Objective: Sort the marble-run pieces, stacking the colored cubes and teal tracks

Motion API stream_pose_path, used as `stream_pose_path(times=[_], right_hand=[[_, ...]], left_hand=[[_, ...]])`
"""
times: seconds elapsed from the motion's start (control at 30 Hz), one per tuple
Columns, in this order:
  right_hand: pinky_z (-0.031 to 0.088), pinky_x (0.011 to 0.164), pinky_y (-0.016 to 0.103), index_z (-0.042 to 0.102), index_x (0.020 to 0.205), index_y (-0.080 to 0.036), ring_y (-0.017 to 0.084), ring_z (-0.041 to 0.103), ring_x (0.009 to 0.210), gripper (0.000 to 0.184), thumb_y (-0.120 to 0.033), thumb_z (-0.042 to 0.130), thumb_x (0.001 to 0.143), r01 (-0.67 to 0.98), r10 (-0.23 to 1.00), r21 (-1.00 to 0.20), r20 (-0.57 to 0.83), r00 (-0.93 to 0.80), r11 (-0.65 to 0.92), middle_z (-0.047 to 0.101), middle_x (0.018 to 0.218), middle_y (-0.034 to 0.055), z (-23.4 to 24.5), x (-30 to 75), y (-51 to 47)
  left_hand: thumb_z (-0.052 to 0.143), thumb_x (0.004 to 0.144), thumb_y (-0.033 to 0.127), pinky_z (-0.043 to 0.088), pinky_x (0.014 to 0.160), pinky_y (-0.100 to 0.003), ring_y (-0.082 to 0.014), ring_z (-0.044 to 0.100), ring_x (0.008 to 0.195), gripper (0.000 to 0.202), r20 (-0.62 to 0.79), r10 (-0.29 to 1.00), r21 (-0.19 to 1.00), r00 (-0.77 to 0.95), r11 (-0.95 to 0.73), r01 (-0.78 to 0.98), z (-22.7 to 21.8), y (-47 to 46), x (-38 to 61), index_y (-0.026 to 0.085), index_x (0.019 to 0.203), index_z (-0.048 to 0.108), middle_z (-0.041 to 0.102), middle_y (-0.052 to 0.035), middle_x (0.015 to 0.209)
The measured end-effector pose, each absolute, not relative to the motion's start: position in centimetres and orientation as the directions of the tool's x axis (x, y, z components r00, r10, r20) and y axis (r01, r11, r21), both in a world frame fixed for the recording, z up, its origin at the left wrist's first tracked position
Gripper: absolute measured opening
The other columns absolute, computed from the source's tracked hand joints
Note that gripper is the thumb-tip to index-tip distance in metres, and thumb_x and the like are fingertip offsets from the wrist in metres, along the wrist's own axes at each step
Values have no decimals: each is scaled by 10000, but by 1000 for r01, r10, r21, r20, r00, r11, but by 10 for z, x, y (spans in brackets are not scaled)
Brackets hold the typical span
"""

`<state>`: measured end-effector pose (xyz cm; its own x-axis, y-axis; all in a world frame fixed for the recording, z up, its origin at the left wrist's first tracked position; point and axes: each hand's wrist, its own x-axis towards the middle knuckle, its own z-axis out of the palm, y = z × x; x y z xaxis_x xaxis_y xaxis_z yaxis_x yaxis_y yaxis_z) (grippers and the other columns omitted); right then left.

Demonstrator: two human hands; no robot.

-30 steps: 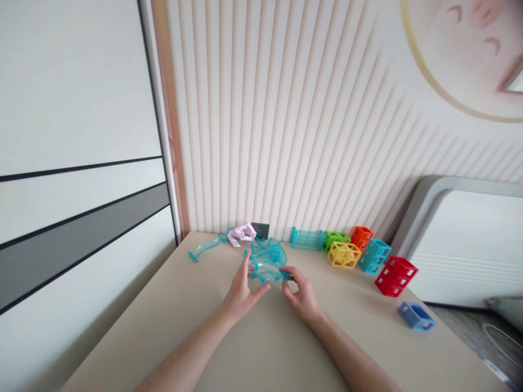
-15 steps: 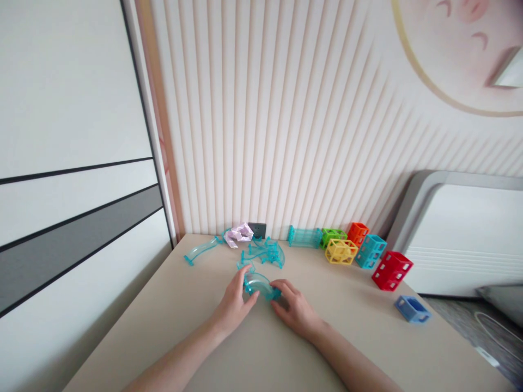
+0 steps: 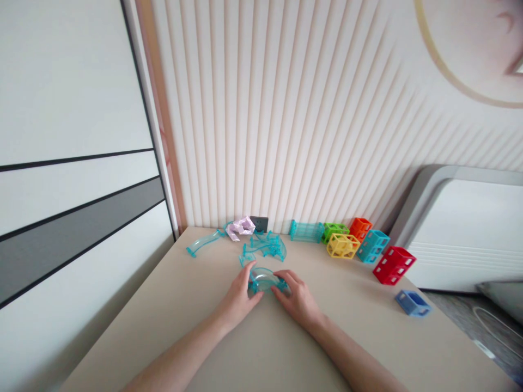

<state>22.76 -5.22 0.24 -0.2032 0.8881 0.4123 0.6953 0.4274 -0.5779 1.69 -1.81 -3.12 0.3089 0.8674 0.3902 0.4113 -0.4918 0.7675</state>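
A clear teal curved track piece point(image 3: 265, 278) is between my two hands, low over the table in the middle. My left hand point(image 3: 242, 294) grips its left end, thumb in front and fingers behind. On the right end, my right hand point(image 3: 297, 296) holds it with thumb and fingers. Just beyond lies a loose heap of similar teal track pieces point(image 3: 267, 246), several of them overlapping. A small teal piece point(image 3: 247, 258) rests right behind my left fingertips, partly hidden.
A long teal track piece point(image 3: 204, 242) and a lilac folded strip point(image 3: 241, 227) lie back left. A black socket point(image 3: 260, 224) is by the wall. Toward the right stand a teal rack-like piece point(image 3: 307, 232), yellow point(image 3: 342, 246), red point(image 3: 394, 265) and blue point(image 3: 412, 303) frame blocks.
The curved track piece has turned slightly and sits more level between my hands. Both hands have shifted a little to the right in the picture; the view has also moved slightly.
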Motion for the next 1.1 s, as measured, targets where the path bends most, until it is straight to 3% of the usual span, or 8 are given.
stream_pose_path(times=[0.17,0.43,0.77,1.0,1.1], right_hand=[[530,932,317,647,1120,-249,199,668,1018,234,-303,619,893,695,870,-565,455,-188,445,694,1093,53,2,226,-53],[529,908,314,657,1085,-239,201,672,989,217,-265,601,878,691,894,-601,421,-153,401,699,1070,55,-1,222,-53],[542,858,319,692,1024,-212,198,677,899,201,-249,585,859,643,915,-673,384,-119,366,719,1010,63,1,221,-51],[539,870,337,705,1021,-202,217,677,935,219,-317,599,868,598,913,-714,399,-79,364,727,1023,82,3,221,-51],[544,846,340,710,1005,-202,218,682,903,222,-340,616,859,575,925,-747,377,-48,334,734,1004,75,2,221,-50]], left_hand=[[699,742,136,511,967,-435,-227,634,1039,842,352,884,776,306,-459,433,-32,-18,16,273,1472,301,559,-105,1374],[676,745,81,440,1072,-454,-260,530,1286,873,379,873,772,308,-482,414,-32,-17,18,297,1486,266,499,-103,1452],[685,731,53,457,1051,-461,-250,597,1189,930,367,872,778,324,-478,408,-34,-18,20,291,1500,220,551,-113,1362],[689,743,72,443,1069,-431,-252,551,1259,965,368,875,776,315,-476,415,-34,-18,20,305,1524,172,484,-112,1453],[691,755,92,484,1021,-410,-245,592,1196,970,367,877,775,309,-472,420,-31,-20,21,306,1535,154,471,-118,1468]])
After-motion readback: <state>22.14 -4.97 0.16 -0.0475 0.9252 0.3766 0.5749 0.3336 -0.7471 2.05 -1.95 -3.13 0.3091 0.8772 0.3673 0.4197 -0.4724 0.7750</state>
